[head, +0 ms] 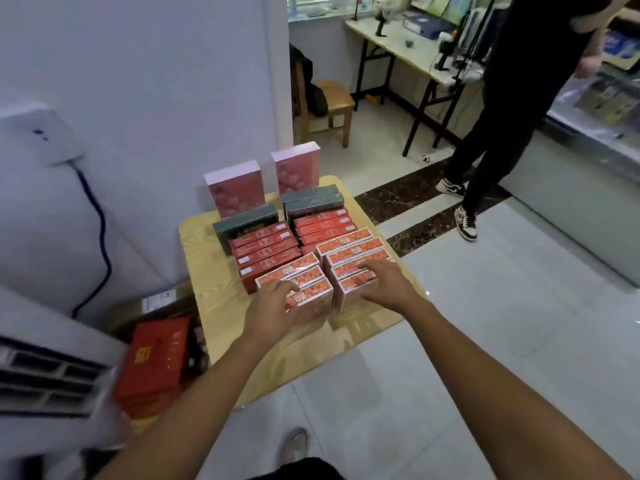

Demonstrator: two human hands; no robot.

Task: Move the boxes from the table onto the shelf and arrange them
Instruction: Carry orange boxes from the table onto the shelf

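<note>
A small wooden table point(207, 271) carries rows of boxes. At the front stand two rows of orange patterned boxes point(349, 244). Behind them are dark red boxes point(266, 247), then grey boxes point(246, 221), and two tall pink boxes point(235, 187) upright at the back. My left hand point(270, 310) rests on the nearest orange box of the left row point(311, 299), fingers curled over its top. My right hand point(384, 282) lies on the front orange boxes of the right row point(349, 289), fingers spread. No shelf is in view.
A white appliance point(48, 368) with vents stands at the left, with red cartons point(156, 358) on the floor beside it. A person in black point(512, 109) stands at the right. A wooden chair point(332, 105) and a folding table point(408, 50) are at the back.
</note>
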